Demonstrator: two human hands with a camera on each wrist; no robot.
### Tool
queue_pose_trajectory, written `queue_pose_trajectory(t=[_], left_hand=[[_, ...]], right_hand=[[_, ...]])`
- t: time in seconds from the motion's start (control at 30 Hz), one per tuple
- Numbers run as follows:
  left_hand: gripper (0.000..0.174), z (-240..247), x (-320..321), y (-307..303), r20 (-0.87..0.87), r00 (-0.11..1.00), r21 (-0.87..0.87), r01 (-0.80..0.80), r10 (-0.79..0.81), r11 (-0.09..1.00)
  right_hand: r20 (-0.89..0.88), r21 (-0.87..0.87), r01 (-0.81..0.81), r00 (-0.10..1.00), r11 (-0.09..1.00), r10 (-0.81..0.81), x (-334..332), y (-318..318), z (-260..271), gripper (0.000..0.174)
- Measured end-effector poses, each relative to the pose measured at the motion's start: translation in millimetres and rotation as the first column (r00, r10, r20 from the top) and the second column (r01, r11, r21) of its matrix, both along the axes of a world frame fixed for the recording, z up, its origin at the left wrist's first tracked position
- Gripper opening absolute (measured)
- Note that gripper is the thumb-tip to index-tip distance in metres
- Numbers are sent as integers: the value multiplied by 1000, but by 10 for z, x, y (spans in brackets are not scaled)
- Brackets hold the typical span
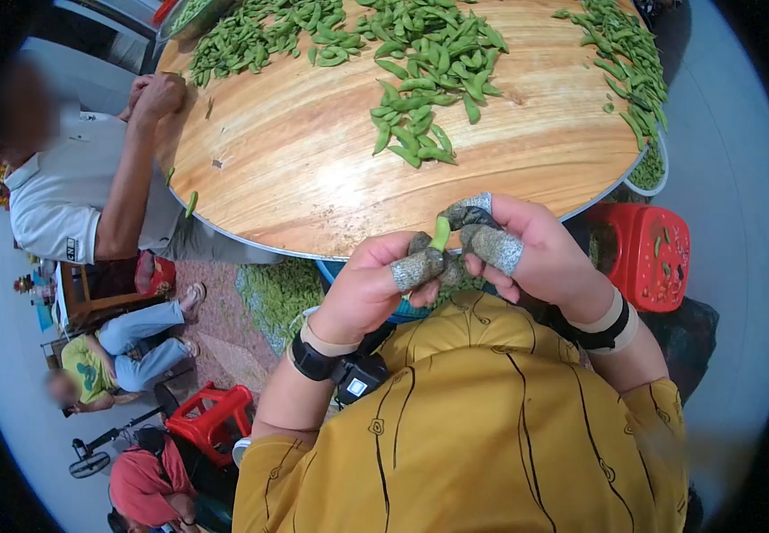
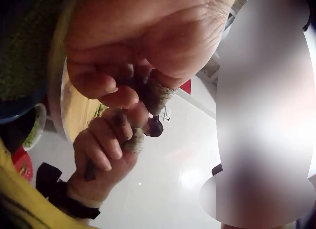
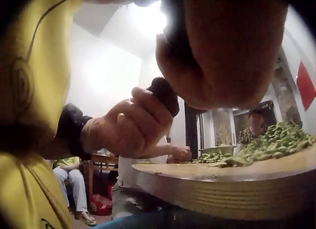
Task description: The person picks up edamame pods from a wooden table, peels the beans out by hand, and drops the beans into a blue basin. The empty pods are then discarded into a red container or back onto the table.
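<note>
Gripping a green pod [image 1: 439,234] at its lower end, the left hand [image 1: 362,289] has its thumb and fingers bent in close to the right hand [image 1: 549,244], whose curled fingers close on the pod's upper end. The exact contact there is partly hidden by dark, greyish finger covers [image 1: 416,269], and only the pod's middle shows between the two hands, in front of the person's body and just beside the table's near edge. In both wrist views the fingers overlap and the pod cannot be made out. On the table [image 1: 287,182] lie a middle heap of pods [image 1: 438,75], running out of the head view at the top, another heap [image 1: 256,40] to its left and a third [image 1: 629,67] along the right edge. A metal bowl [image 1: 185,19] at the upper left is cut off by the frame. Below the hands, a blue basin [image 1: 409,312] is mostly covered by the hands, table and mustard shirt [image 1: 491,417]. To the right stands a red stool [image 1: 620,258] with bits of green on its seat. Across to the left, a person in a white shirt [image 1: 74,186] rests their forearms at the table edge, the face blurred.
</note>
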State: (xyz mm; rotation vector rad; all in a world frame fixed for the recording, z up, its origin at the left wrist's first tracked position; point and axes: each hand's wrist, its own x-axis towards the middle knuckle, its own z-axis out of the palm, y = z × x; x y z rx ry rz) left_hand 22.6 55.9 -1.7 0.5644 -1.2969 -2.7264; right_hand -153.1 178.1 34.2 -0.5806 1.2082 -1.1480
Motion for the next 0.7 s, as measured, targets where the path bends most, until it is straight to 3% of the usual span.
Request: queue_pose_trajectory(t=[0.03,0.1,0.2,0.27,0.4,0.47,0.53,0.57,0.63,0.67,0.7], left_hand=[[19,-8,-12,17,0,1000,1,-3,3,1000],[17,-29,-27,40,83,994,-226,-50,70,973],[20,-7,-36,68,118,978,-372,-115,169,921],[19,30,-42,86,127,974,-377,-129,190,917],[17,17,-56,88,103,980,-548,-85,168,832],[18,19,-58,88,93,980,-595,-87,176,799],[16,8,-64,87,0,986,-714,-116,166,691],[16,-1,-64,80,1,986,-713,-115,166,691],[14,-17,-63,52,6,992,-905,-46,123,423],[14,-21,-62,40,7,993,-905,-45,120,424],[13,-24,-60,29,-13,995,-947,-43,94,319]], right_hand=[[-21,-4,-6,1000,1000,6,2,-3,-3,26],[-39,-7,-18,999,1000,18,34,-22,1,24],[-127,-81,57,990,995,-67,105,-3,20,26],[-307,-129,-61,952,990,18,103,29,20,32],[-237,-113,-32,972,993,4,107,19,24,36],[-74,-57,-30,997,998,26,83,12,35,36],[-28,-25,-17,999,1000,16,79,22,14,36],[17,7,-4,1000,1000,4,82,26,-3,36],[-11,-73,24,1000,997,-25,125,27,-113,36],[-37,-154,49,998,987,-55,142,27,-148,35],[-36,-154,52,998,987,-58,141,25,-139,35]])
